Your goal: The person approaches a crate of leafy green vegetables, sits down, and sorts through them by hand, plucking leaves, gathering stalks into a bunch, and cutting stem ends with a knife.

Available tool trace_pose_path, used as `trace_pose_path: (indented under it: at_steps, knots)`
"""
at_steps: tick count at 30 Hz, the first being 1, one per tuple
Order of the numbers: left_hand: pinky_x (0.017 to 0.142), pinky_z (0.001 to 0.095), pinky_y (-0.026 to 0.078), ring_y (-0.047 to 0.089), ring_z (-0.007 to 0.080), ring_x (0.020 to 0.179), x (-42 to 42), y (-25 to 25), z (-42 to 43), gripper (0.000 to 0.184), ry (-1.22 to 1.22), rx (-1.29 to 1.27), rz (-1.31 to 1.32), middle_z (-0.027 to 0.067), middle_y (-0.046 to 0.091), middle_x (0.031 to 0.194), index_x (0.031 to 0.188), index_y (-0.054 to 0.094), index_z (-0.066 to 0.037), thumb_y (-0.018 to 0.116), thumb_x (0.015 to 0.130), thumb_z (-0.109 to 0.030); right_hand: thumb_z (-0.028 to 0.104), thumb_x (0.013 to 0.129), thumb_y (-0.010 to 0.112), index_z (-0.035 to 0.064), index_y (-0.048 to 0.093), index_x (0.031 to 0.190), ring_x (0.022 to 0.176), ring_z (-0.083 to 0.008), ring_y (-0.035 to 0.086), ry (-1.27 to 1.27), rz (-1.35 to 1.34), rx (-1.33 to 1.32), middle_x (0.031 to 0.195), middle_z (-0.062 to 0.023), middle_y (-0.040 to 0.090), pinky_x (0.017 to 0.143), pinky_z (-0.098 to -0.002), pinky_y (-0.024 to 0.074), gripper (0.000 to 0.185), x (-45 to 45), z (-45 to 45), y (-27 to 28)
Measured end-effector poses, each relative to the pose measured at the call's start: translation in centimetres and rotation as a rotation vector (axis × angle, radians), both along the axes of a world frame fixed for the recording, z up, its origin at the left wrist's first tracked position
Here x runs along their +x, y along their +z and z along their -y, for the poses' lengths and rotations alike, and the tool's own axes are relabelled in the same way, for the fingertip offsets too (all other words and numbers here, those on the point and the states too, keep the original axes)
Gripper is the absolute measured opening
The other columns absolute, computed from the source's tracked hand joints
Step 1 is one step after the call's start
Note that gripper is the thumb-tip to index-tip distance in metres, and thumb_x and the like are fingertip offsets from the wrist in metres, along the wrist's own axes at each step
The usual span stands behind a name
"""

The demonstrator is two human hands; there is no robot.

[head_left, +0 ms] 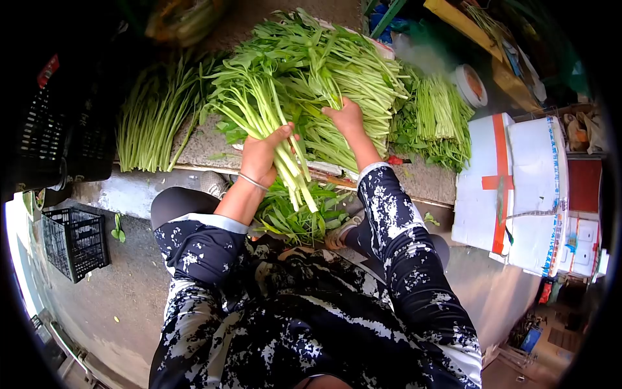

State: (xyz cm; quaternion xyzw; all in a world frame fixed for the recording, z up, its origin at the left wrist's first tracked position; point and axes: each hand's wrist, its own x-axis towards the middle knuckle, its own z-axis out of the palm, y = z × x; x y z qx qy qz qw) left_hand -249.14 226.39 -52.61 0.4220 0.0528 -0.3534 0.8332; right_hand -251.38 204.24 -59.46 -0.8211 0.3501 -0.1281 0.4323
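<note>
My left hand (262, 157) is wrapped round a bunch of long green stems (256, 117), leaves pointing away from me and stem ends hanging toward my lap. To its right, my right hand (346, 120) is closed on a few leafy stems (324, 78) over the large pile of greens (369, 91). That pile lies on a low ledge, its stem ends facing right. Loose leaves and short stems (298, 217) lie on the ground between my feet, below both hands.
More stems (155, 123) lie at the left of the ledge (210, 146), and a bundle (444, 117) at its right. White foam boxes (479, 185) with red tape stand at the right. Black crates (74, 240) are at the left. A roll of tape (471, 85) is behind the boxes.
</note>
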Motion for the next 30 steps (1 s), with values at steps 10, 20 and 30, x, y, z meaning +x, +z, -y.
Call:
trace_pose_path:
  at_steps: [10, 20, 30]
  knots:
    - [0.065, 0.0296, 0.051, 0.059, 0.0176, 0.074, 1.6, 3.0, -2.1, 0.024, 0.076, -0.199, 0.002, 0.0061, 0.060, 0.088, 0.096, 0.052, -0.004, 0.064, 0.075, -0.008, 0.023, 0.073, 0.067, 0.0031, 0.060, 0.089, 0.068, -0.0180, 0.059, -0.291, 0.420, -0.190, 0.076, -0.0092, 0.064, 0.065, -0.0305, 0.0444, 0.026, -4.5, 6.2, 5.0]
    - [0.071, 0.0247, 0.048, 0.055, 0.0131, 0.077, 0.6, 2.4, -1.9, 0.023, -0.094, -0.282, -0.028, 0.0036, 0.055, 0.085, 0.096, 0.054, -0.005, 0.063, 0.079, -0.017, 0.008, 0.082, 0.055, -0.0003, 0.048, 0.094, 0.053, -0.0137, 0.050, -1.167, 0.414, 0.227, 0.073, -0.0069, 0.053, 0.044, -0.0256, 0.0434, 0.016, -26.5, 10.6, -6.1]
    - [0.068, 0.0284, 0.051, 0.057, 0.0163, 0.077, 0.7, 0.7, 0.3, 0.025, -0.075, -0.207, 0.029, 0.0059, 0.055, 0.083, 0.095, 0.053, -0.002, 0.065, 0.075, -0.012, 0.027, 0.072, 0.070, -0.0013, 0.051, 0.102, 0.062, -0.0221, 0.056, -1.055, 0.147, 0.330, 0.081, -0.0153, 0.058, 0.057, -0.0343, 0.0464, 0.045, -30.5, 15.2, -10.5]
